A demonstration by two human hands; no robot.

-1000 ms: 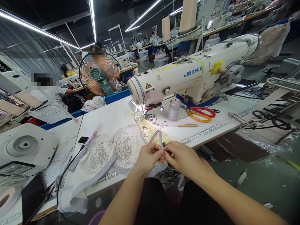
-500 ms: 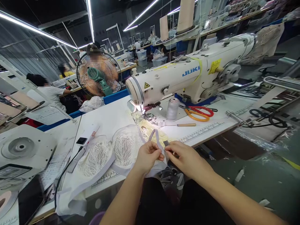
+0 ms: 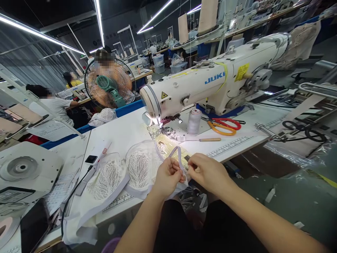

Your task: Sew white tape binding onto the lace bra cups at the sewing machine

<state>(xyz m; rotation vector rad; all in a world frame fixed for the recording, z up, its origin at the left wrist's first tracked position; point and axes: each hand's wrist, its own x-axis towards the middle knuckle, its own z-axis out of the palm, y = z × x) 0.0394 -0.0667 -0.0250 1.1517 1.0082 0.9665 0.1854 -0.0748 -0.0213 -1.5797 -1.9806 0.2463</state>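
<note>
A white lace bra [image 3: 140, 168] lies along the front edge of the table, its grey-lilac strap [image 3: 179, 154] looping up at the right end. My left hand [image 3: 170, 177] is closed on the strap near that end. Just to its right, my right hand [image 3: 206, 172] has its thumb and fingertips pinched together; a small dark grey piece [image 3: 187, 158] shows beside its fingertips, and what lies between them is too small to make out. Behind the hands stands a white sewing machine [image 3: 195, 88] with its needle area lit.
Right of the needle are a thread cone [image 3: 194, 122], orange-handled scissors [image 3: 222, 128], red-handled scissors [image 3: 230, 123] and a wooden-handled tool [image 3: 210, 139]. A small white device [image 3: 96, 154] with a cable lies left. A fan [image 3: 110, 82] and seated people are beyond the table.
My right hand has shifted slightly up and right, a little farther from my left hand, with its fingers more curled. My left hand stays at the strap. The view has shifted slightly.
</note>
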